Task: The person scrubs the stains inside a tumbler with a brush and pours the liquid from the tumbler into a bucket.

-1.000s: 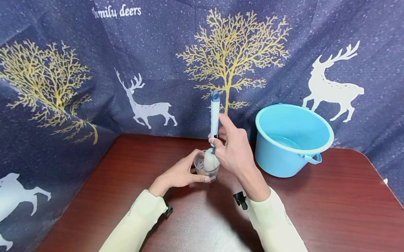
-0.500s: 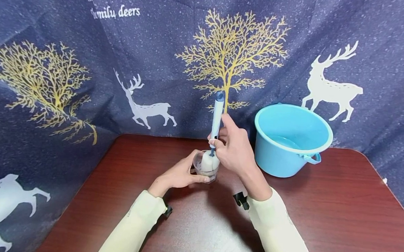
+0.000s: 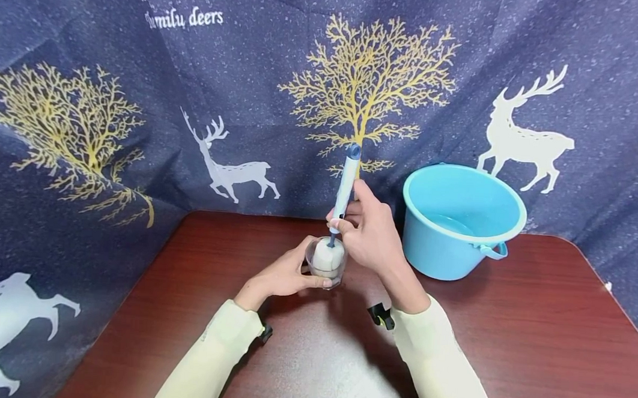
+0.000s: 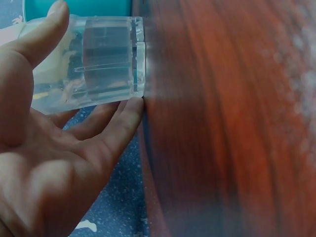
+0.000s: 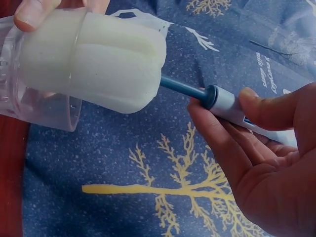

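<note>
In the head view my left hand [image 3: 285,273] holds a clear plastic cup [image 3: 337,279] low over the table. The left wrist view has the thumb along one side of the cup [image 4: 106,59] and the fingers on the other, its base at the tabletop. My right hand [image 3: 370,233] grips the pale blue handle of a sponge cup brush [image 3: 345,185], thumb against fingers. The handle leans to the right. Seen from the right wrist, the white sponge head [image 5: 113,64] is partly inside the cup, and its dark blue stem leads to the handle.
A light blue bucket [image 3: 440,253] with a side handle stands at the back right of the reddish-brown table [image 3: 506,353]. Behind the table hangs a dark blue cloth [image 3: 249,87] printed with trees and deer.
The top of the brush handle has swung to the right, and the sponge head has shifted slightly left in the cup. The left hand and the cup have stayed put.
</note>
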`<state>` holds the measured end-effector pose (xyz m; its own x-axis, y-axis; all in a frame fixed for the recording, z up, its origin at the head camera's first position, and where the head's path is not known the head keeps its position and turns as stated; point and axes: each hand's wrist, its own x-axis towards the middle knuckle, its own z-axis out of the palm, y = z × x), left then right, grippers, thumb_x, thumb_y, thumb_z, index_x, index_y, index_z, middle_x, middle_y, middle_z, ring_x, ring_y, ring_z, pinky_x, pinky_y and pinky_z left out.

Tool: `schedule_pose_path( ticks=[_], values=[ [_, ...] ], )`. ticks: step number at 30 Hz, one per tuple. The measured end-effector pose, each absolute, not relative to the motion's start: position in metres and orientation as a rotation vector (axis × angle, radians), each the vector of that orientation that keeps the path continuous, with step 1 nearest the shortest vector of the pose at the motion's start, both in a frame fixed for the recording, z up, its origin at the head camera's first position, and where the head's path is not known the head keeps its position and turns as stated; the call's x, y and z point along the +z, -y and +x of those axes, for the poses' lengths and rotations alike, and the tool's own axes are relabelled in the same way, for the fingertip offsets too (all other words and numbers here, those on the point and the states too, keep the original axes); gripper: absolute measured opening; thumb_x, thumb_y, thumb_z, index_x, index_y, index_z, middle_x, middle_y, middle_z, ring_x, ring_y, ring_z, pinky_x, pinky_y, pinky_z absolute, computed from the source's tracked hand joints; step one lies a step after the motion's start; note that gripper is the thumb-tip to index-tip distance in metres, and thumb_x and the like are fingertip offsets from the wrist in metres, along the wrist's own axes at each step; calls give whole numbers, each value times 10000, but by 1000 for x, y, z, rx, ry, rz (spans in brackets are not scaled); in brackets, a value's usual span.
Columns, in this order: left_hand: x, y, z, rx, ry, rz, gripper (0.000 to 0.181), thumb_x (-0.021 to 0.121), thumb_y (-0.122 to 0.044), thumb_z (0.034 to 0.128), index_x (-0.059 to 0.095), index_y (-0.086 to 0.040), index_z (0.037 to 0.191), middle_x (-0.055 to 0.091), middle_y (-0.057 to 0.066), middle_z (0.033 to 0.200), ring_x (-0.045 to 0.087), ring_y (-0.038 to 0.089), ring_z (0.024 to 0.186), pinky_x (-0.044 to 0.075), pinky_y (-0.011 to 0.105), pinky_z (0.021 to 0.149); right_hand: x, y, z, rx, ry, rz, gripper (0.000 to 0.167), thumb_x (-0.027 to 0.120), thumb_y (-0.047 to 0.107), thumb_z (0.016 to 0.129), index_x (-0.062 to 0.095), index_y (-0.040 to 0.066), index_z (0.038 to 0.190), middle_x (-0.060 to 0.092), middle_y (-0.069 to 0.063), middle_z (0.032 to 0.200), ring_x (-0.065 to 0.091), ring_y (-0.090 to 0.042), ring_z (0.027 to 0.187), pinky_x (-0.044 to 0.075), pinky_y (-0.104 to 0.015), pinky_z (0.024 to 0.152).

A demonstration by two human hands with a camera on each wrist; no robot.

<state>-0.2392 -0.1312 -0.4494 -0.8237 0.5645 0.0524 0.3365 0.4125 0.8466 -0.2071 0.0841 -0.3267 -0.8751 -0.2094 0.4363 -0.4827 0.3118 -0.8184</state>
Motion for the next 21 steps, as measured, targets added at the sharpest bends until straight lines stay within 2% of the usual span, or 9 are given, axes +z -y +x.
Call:
schedule_pose_path(
  ticks=[10,21],
  values=[
    [-448,130,-238,1381,-2420,769,812,905,-257,879,393,-211,1508,585,-11,1402,573,131,1289,484,382,1116,-329,-82,-210,1642,2299,645,326,716,-44,969,545,79,1217,798,-70,932,793,-189,906,637,-440,817],
    [-449,131,-238,1388,-2397,751,891,902,-242,881,329,-196,1562,583,-9,1409,584,126,1285,476,373,1117,-334,-79,-214,1711,2237,642,399,693,-64,975,566,140,1294,794,-30,933,785,-133,938,639,-373,836]
  ],
)
